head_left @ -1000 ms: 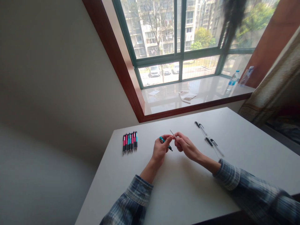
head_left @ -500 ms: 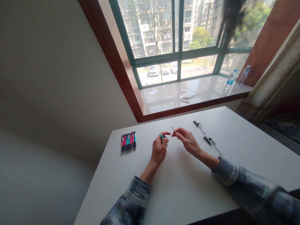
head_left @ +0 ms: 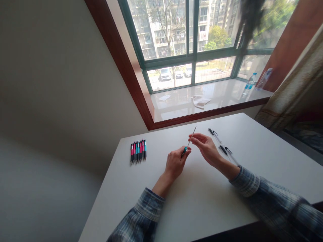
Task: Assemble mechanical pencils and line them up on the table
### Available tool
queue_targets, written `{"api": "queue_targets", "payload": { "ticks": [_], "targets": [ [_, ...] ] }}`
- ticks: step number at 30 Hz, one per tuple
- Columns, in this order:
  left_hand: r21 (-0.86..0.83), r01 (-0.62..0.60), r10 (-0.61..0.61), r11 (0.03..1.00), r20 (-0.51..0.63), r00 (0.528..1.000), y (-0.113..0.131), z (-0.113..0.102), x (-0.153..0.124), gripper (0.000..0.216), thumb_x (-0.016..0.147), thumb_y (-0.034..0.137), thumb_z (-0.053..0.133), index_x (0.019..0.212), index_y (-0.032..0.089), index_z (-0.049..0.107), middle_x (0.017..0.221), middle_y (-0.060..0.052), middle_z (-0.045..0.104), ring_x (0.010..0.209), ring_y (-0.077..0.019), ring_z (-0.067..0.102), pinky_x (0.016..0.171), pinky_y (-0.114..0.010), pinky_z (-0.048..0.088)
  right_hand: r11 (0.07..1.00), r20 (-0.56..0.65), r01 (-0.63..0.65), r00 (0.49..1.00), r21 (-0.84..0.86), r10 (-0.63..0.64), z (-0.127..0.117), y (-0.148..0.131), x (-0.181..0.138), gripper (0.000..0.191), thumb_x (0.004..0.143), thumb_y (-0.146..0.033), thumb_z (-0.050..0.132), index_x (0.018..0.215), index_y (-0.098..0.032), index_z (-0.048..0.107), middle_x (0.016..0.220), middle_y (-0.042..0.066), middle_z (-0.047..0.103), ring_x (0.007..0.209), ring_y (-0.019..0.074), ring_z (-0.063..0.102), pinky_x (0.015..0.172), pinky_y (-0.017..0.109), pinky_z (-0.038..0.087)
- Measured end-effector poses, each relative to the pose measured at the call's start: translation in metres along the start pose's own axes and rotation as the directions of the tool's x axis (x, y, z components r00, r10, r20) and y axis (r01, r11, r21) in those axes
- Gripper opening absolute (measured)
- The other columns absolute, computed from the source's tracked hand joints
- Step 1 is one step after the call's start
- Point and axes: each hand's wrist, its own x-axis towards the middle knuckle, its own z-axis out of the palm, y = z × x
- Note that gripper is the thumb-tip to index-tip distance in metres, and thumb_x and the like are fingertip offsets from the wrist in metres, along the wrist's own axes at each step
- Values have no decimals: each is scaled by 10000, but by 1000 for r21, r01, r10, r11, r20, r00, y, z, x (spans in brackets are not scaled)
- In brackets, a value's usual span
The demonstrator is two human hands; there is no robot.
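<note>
My left hand [head_left: 176, 162] is closed around a teal pen barrel [head_left: 185, 150], whose end pokes out past the thumb and forefinger. From that end a thin pen refill [head_left: 192, 135] sticks up, tilted to the right. My right hand [head_left: 206, 148] pinches the refill partway along its length between thumb and fingertips. Whether the refill's lower end sits inside the barrel is hard to make out. Left of my hands, several ballpoint pens [head_left: 138, 151] with pink and teal barrels lie side by side in a row on the white table [head_left: 202, 205].
Beyond my right hand lie clear pens [head_left: 232, 157] with black caps [head_left: 223, 150] beside them. A windowsill [head_left: 174, 111] behind the table holds a cloth [head_left: 200, 101], a paper [head_left: 164, 97] and a water bottle [head_left: 249, 84]. A wall borders the left side.
My left hand has moved right and turned, bringing the teal barrel up to the refill. The refill now shows longer and more upright in my right hand, above the barrel's end.
</note>
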Motion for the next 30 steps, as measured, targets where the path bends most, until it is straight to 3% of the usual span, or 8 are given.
{"api": "queue_targets", "payload": {
  "ticks": [9, 15, 22, 26, 30],
  "targets": [
    [-24, 5, -4, 1000, 4, 1000, 2, 1, -1, 324, 968, 505, 524, 1019, 291, 761, 812, -21, 761, 703, -197, 653, 714, -263, 388, 997, 10, 18, 1000, -80, -18, 1, -3, 0, 331, 790, -452, 803, 982, -187, 763, 1007, 92, 758, 967, 238, 693, 901, 388, 541],
    [-22, 8, -8, 1000, -6, 1000, 3, 0, -1, 305, 949, 500, 559, 965, 277, 765, 638, 1, 639, 562, -167, 504, 623, -257, 302, 975, 136, 18, 991, -223, 13, 3, -4, -4, 305, 803, -472, 782, 914, -188, 774, 987, 86, 768, 870, 225, 693, 797, 370, 556],
    [-40, 2, -3, 999, -32, 999, 1, 1, 0, 308, 952, 465, 562, 877, 237, 756, 605, 1, 584, 537, -146, 441, 611, -254, 278, 925, 225, 118, 974, -362, -37, 0, -1, -3, 261, 858, -445, 733, 942, -206, 793, 1033, 97, 764, 1013, 249, 683, 829, 356, 526],
    [-63, 11, -12, 998, -26, 1000, 0, 2, 0, 329, 952, 483, 549, 883, 231, 749, 593, 13, 553, 525, -136, 392, 598, -251, 270, 931, 217, 96, 976, -352, -19, 1, -2, -3, 273, 854, -447, 741, 969, -202, 776, 1098, 106, 760, 1053, 255, 673, 861, 371, 526],
    [-95, 28, -30, 995, -17, 999, 2, 1, 0, 347, 930, 515, 573, 887, 228, 764, 573, 21, 531, 529, -133, 385, 597, -245, 281, 952, 204, 88, 979, -293, -27, 2, -1, -4, 298, 852, -477, 737, 939, -195, 780, 1043, 99, 756, 966, 238, 684, 821, 357, 541]
  ]
}}
